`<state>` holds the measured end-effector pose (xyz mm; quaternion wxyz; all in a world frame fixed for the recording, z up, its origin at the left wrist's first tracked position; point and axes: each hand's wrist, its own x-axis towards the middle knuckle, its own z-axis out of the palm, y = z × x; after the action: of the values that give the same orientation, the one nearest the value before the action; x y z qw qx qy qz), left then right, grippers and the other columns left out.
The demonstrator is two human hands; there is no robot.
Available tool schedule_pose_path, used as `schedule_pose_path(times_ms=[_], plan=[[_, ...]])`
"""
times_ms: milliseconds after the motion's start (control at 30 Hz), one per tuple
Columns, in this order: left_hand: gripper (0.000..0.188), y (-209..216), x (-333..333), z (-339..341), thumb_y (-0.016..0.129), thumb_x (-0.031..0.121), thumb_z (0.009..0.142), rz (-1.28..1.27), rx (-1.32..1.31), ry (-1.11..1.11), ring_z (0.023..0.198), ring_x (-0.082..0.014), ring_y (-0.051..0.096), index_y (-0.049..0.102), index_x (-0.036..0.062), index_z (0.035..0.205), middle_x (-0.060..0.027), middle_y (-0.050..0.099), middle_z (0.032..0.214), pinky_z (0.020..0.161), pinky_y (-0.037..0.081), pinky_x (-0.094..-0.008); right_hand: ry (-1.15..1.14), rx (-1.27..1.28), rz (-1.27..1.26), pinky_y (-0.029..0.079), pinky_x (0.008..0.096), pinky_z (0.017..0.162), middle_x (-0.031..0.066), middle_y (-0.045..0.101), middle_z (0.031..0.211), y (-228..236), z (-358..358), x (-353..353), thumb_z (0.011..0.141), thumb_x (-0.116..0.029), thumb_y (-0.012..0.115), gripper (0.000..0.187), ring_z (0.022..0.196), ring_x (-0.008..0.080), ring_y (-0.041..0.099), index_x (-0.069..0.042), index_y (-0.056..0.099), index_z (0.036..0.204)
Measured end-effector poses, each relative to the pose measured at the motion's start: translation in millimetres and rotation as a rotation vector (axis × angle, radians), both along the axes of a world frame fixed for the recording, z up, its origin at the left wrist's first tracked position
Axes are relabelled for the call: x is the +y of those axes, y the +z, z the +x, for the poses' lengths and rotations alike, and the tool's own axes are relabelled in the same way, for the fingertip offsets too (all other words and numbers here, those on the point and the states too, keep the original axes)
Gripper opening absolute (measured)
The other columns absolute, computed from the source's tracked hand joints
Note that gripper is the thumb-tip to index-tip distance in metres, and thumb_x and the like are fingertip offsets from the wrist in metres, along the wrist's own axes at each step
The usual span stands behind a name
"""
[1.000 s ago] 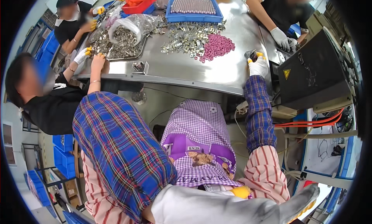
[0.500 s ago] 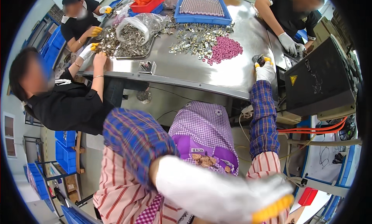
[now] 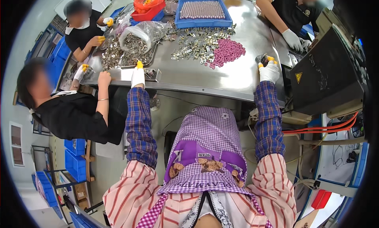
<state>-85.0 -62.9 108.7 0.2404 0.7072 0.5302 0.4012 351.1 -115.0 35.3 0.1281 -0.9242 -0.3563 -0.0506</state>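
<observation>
My left hand [image 3: 138, 76], in a white glove with yellow fingertips, lies at the table's near edge against the left end of a small shiny metal tray [image 3: 156, 76]. Its fingers are pressed together; whatever they hold is hidden. At the right end of the table my right hand [image 3: 269, 73], gloved alike, is closed around a small dark, shiny piece [image 3: 261, 59] whose kind I cannot make out. Pink rings [image 3: 228, 53] form a heap between my hands, farther back. Loose metal clips [image 3: 191, 46] lie beside them on the left.
A blue tray [image 3: 203, 23] of pink-and-silver parts stands behind the heaps. Metal pieces fill a clear bag [image 3: 136, 42] in a metal pan. A co-worker [image 3: 75, 117] sits close on my left; another person [image 3: 292, 40] works at right. A dark machine box [image 3: 327, 72] flanks my right arm.
My left hand has swung from across my lap, low on the right, to the small tray at the table edge. My right hand keeps its place. The near-left co-worker's hands have shifted.
</observation>
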Motion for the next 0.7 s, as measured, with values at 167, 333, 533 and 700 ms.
schedule_pose_path(times_ms=[167, 333, 533, 700], plan=[[0.038, -31, -4, 34, 0.052, 0.027, 0.088, -0.076, 0.044, -0.03, 0.106, -0.0249, 0.057, 0.057, 0.0059, 0.119, -0.011, 0.061, 0.116, 0.092, 0.044, -0.033, -0.018, 0.036, -0.034, 0.052, 0.0343, 0.078, 0.0102, 0.058, 0.109, 2, 3, 0, 0.082, -0.038, 0.063, 0.042, 0.088, 0.0266, 0.063, -0.013, 0.058, 0.115], [0.034, -66, -14, 94, 0.051, 0.026, 0.087, -0.142, 0.079, -0.048, 0.104, -0.024, 0.058, 0.061, 0.0075, 0.115, -0.0087, 0.062, 0.114, 0.091, 0.044, -0.0334, -0.008, 0.021, -0.022, 0.052, 0.0342, 0.077, 0.0103, 0.058, 0.109, 3, 1, 2, 0.082, -0.039, 0.063, 0.042, 0.088, 0.0262, 0.063, -0.014, 0.058, 0.115], [0.032, -74, 52, 138, 0.05, 0.025, 0.087, -0.186, 0.101, -0.07, 0.103, -0.0231, 0.059, 0.064, 0.0091, 0.111, -0.0063, 0.064, 0.111, 0.091, 0.044, -0.0339, 0.003, 0.018, 0.019, 0.052, 0.0346, 0.077, 0.0101, 0.058, 0.108, 2, 4, 1, 0.081, -0.037, 0.064, 0.042, 0.086, 0.0263, 0.063, -0.014, 0.058, 0.115], [0.031, -52, 151, 190, 0.049, 0.029, 0.087, 0.23, 0.53, -0.316, 0.103, -0.0255, 0.059, 0.065, 0.018, 0.111, -0.0065, 0.063, 0.113, 0.092, 0.044, -0.0362, 0.025, -0.029, 0.044, 0.052, 0.0347, 0.076, 0.0095, 0.058, 0.107, 4, -1, -5, 0.079, -0.033, 0.067, 0.042, 0.084, 0.0258, 0.062, -0.014, 0.057, 0.115]])
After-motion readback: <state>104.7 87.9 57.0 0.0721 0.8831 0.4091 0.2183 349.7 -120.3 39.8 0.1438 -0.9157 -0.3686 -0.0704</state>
